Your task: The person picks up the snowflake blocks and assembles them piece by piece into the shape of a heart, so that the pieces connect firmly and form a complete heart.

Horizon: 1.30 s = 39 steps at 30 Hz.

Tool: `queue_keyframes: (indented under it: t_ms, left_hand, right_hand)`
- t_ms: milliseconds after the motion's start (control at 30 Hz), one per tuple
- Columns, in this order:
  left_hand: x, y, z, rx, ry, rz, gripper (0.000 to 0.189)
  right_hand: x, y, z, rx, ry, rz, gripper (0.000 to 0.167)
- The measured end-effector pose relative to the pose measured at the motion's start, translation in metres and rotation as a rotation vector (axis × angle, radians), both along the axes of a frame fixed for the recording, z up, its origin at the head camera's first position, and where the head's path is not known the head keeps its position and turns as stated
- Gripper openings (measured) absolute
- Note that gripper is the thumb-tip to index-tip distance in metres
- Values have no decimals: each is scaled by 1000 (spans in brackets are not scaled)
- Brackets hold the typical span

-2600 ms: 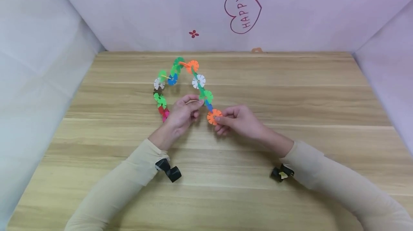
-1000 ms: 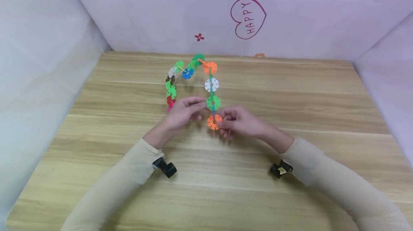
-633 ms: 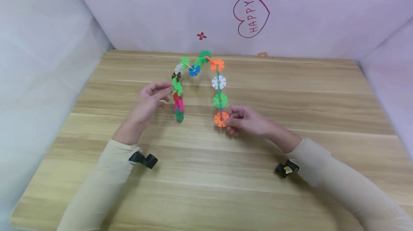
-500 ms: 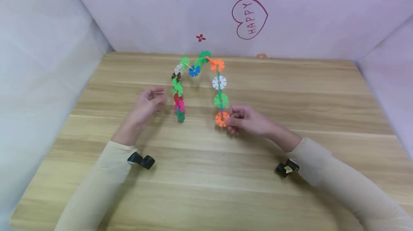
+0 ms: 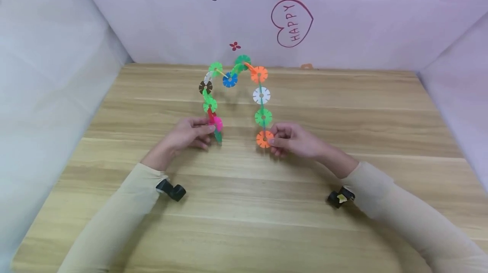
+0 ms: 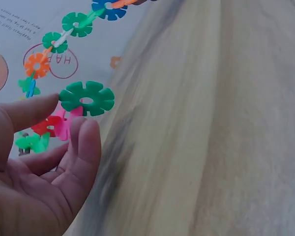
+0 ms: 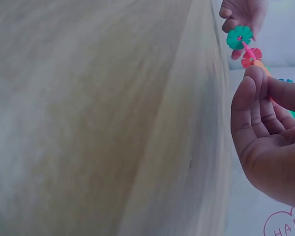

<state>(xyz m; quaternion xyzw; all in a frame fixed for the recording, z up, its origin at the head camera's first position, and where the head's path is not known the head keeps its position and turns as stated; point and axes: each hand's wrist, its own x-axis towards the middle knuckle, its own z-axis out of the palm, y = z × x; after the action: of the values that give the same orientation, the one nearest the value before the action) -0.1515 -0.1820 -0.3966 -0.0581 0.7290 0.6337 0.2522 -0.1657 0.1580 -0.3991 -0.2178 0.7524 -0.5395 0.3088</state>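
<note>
A chain of slotted plastic snowflake discs arches between the hands, joined edge to edge in many colours. My right hand pinches the orange disc at the chain's right end. At the other end, my left hand pinches the chain by the pink disc, beside a red one. A dark green disc forms the left end, just past the left thumb in the left wrist view. In the right wrist view, the right fingers hide most of the orange disc.
The chain is over a wood-grain table. A white printed cloth stands behind the table's far edge, with white sheets at the sides. Black wrist mounts hang below both sleeves.
My left hand has left the chain's right side, moved left, and taken hold near the pink disc. The chain has shifted rightward overall; my right hand keeps its pinch on the orange disc.
</note>
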Motion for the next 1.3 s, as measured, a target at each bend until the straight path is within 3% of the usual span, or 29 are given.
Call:
queue_keyframes:
  t_ms: [200, 533, 700, 967, 1300]
  left_hand:
    - [3, 0, 3, 36, 44, 38, 38]
    - [10, 17, 13, 10, 132, 19, 51]
    - [10, 34, 16, 112, 153, 40, 41]
    - [8, 56, 16, 323, 108, 101, 19]
    - [11, 72, 24, 441, 141, 182, 24]
  right_hand:
    - [0, 2, 3, -10, -22, -30, 10]
    - [3, 1, 6, -90, -29, -70, 9]
    - [7, -4, 6, -149, -39, -108, 10]
    - [12, -16, 3, -239, -60, -180, 12]
    - [22, -32, 7, -286, -59, -262, 9]
